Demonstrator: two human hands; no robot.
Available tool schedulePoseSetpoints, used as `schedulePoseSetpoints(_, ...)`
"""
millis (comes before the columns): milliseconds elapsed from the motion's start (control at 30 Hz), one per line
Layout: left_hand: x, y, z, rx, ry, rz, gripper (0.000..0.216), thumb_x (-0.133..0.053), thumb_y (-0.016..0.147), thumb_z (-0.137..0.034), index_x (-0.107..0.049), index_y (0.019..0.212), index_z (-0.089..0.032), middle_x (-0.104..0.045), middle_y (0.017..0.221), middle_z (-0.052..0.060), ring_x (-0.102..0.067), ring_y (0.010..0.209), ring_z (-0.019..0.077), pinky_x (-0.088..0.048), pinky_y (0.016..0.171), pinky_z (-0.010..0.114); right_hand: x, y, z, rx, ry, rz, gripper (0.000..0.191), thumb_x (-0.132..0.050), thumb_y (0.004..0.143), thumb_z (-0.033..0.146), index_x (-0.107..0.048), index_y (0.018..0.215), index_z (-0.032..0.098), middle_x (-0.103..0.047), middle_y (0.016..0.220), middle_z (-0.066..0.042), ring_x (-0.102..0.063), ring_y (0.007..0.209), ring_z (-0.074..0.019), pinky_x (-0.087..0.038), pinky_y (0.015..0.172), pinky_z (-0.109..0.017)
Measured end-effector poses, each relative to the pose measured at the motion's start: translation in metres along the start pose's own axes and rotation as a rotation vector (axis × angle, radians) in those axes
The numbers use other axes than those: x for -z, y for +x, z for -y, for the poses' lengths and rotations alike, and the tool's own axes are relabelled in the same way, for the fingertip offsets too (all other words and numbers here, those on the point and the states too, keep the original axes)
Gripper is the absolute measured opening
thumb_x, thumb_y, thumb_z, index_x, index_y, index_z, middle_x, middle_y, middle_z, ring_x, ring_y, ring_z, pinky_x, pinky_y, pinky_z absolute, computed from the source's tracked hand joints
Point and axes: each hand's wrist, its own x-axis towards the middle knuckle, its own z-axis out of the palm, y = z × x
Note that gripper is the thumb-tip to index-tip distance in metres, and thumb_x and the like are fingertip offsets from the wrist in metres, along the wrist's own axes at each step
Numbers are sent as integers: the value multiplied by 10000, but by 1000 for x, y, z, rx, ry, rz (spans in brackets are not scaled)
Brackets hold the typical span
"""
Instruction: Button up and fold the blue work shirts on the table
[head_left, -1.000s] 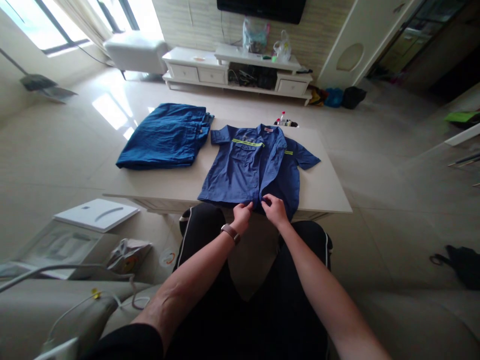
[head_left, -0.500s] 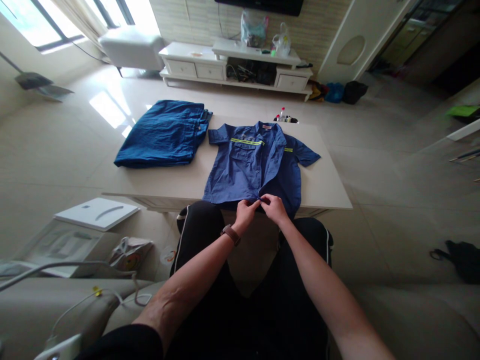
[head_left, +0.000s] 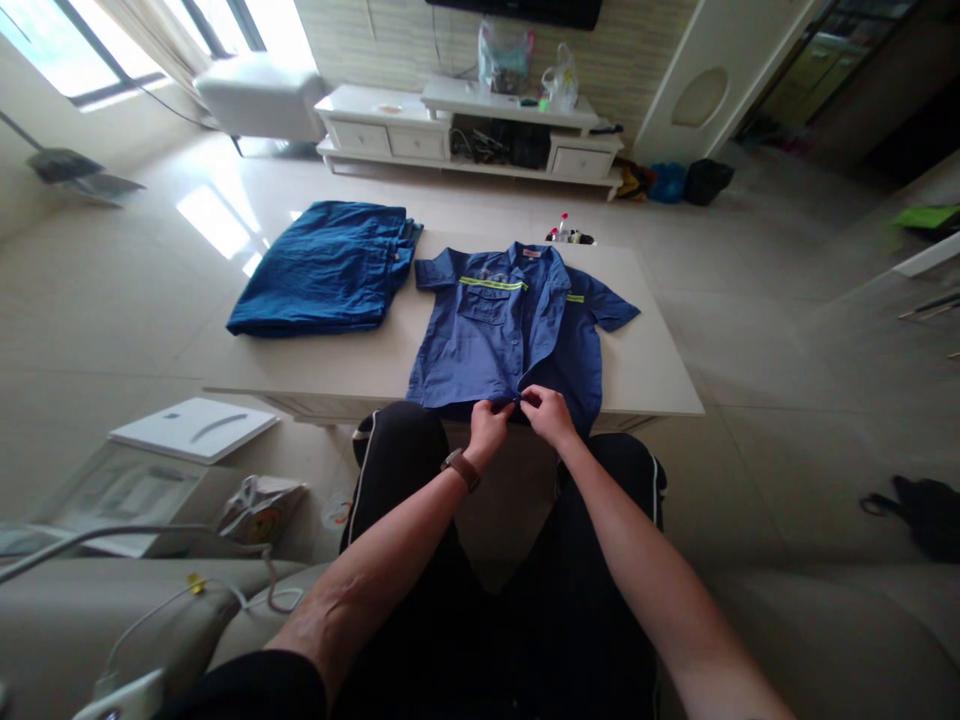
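A blue short-sleeved work shirt (head_left: 480,340) with yellow reflective stripes lies face up on the white table (head_left: 652,360), collar away from me. Its front is partly open, and its bottom hem hangs over the near edge. My left hand (head_left: 489,425), with a brown watch on the wrist, pinches the hem near the front opening. Close beside it, my right hand (head_left: 547,413) grips the lower corner of the other front edge. The fingertips of both hands are nearly together, and the small spot of cloth between them is too fine to make out.
Folded blue trousers (head_left: 322,270) lie on the table's left part. Small bottles (head_left: 564,228) stand by the far edge. A white box (head_left: 195,428) lies at the lower left, a low TV cabinet (head_left: 420,143) stands beyond, and my knees (head_left: 409,440) are against the table's near side.
My left hand has shifted slightly left, and its fingertips are a little farther from the right hand's. The right hand and the shirt have hardly moved.
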Motion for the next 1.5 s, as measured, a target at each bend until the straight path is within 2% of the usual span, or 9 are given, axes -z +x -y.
schedulePoseSetpoints(167, 2, 1, 3, -2, 24, -7, 94, -779, 733, -179, -735, 678, -118, -699, 679, 36, -535, 623, 132, -411, 662, 253, 2, -1, 5, 4, 19, 14, 185, -607, 786, 342, -715, 802, 192, -726, 767, -38, -617, 689, -161, -468, 695, -262)
schedulePoseSetpoints(333, 3, 1, 6, 25, -4, -55, 145, -801, 712, -185, -694, 629, -133, -641, 614, 11, -510, 612, 124, -417, 659, 249, 7, -2, 9, 6, 62, 35, 369, -475, 897, 417, -684, 698, 188, -688, 683, -37, -599, 686, -160, -440, 666, -254)
schedulePoseSetpoints(667, 3, 1, 8, -22, 10, -22, 88, -781, 725, -200, -745, 713, -120, -710, 701, 34, -547, 644, 127, -416, 645, 232, 1, 0, 1, -22, 75, 33, 157, -594, 755, 294, -701, 789, 185, -727, 754, -36, -634, 694, -157, -483, 692, -259)
schedulePoseSetpoints(900, 3, 4, 11, 69, 50, -2, 184, -735, 701, -160, -660, 536, -131, -570, 500, -14, -455, 519, 95, -329, 551, 226, 0, 0, -3, 0, 43, 56, 81, -607, 745, 235, -668, 767, 187, -706, 737, -18, -624, 678, -147, -468, 675, -252)
schedulePoseSetpoints(1067, -3, 11, 19, 172, -48, -17, 288, -709, 797, -331, -662, 592, -134, -628, 553, 50, -576, 551, 149, -445, 606, 266, 0, -2, -2, 105, -53, 28, 76, -584, 786, 197, -659, 781, 189, -684, 753, -25, -613, 689, -153, -456, 696, -269)
schedulePoseSetpoints(1133, -4, 11, 21, 194, -104, -24, 319, -758, 776, -404, -672, 641, -128, -653, 596, 64, -606, 583, 160, -469, 623, 276, 0, -2, -1, 150, -100, 34, 67, -586, 798, 189, -651, 780, 194, -676, 772, -29, -608, 712, -157, -446, 707, -271)
schedulePoseSetpoints(1233, -3, 7, 20, 150, -74, -11, 391, -837, 702, -450, -646, 592, -128, -610, 555, 35, -552, 562, 131, -418, 576, 251, 0, -3, -1, 182, -141, 47, 71, -584, 812, 180, -638, 773, 201, -662, 786, -29, -592, 718, -154, -434, 710, -269)
schedulePoseSetpoints(1367, 0, 3, 15, 131, 2, -41, 445, -835, 708, -443, -578, 506, -141, -514, 479, -12, -412, 500, 81, -281, 501, 237, 0, -3, 2, 203, -161, 53, 85, -580, 830, 179, -627, 764, 203, -646, 776, -20, -580, 710, -148, -421, 708, -269)
schedulePoseSetpoints(1500, 0, 2, 13, 146, -27, -68, 424, -834, 708, -425, -597, 514, -133, -512, 474, -14, -395, 519, 81, -263, 504, 233, 0, -4, 6, 207, -162, 51, 97, -585, 846, 189, -618, 755, 203, -647, 778, -20, -578, 718, -147, -413, 707, -269)
